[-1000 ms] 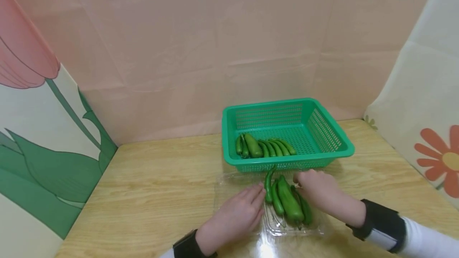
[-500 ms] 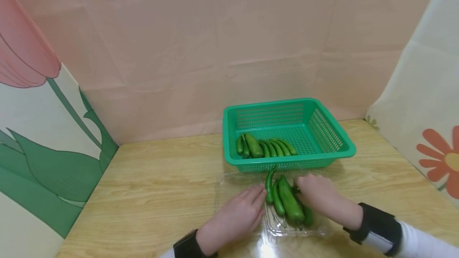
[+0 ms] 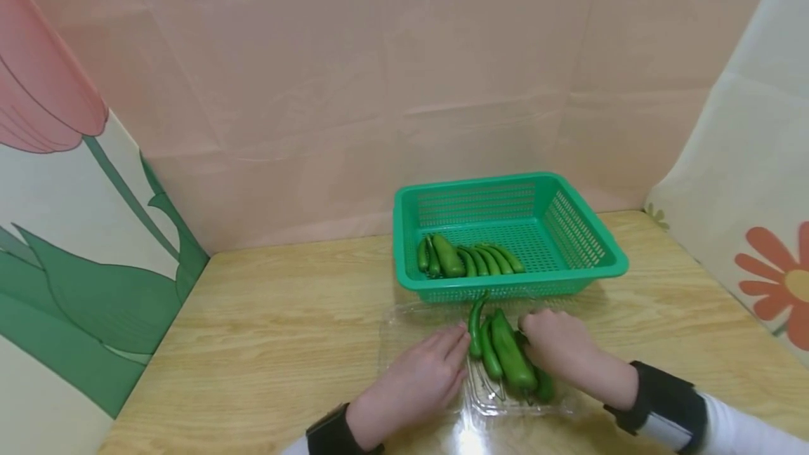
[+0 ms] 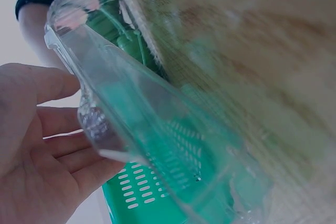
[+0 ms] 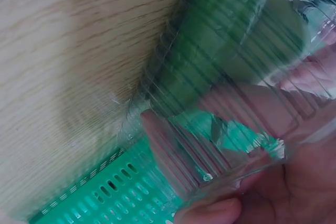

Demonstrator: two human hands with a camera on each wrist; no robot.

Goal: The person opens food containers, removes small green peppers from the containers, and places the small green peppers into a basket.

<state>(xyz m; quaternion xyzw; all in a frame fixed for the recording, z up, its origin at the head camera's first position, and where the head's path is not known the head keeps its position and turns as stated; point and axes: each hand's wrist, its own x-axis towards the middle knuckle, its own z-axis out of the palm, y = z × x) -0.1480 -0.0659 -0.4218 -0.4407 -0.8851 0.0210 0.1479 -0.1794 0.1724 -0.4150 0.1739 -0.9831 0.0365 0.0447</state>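
Several green chili peppers (image 3: 512,357) lie side by side in a clear plastic clamshell container (image 3: 489,402). My left hand (image 3: 426,371) rests at the container's left side, fingers straight and together, fingertips right by the leftmost pepper (image 3: 475,328). In the left wrist view those fingers touch the clear rim (image 4: 89,114). My right hand (image 3: 562,346) reaches over the right side with curled fingers, gripping the end of the rightmost pepper (image 3: 543,385), which it partly hides. Through the ribbed wall in the right wrist view, fingers (image 5: 173,156) show around that pepper's stem end.
Just behind the container stands a green plastic basket (image 3: 508,285), with several more green peppers (image 3: 470,258) along its front left. The container's clear lid (image 3: 398,332) lies open to the left on the wooden table (image 3: 284,328). Printed cloths hang around.
My right hand has shifted slightly left and down over the rightmost pepper, covering more of it. The left hand stays in place.
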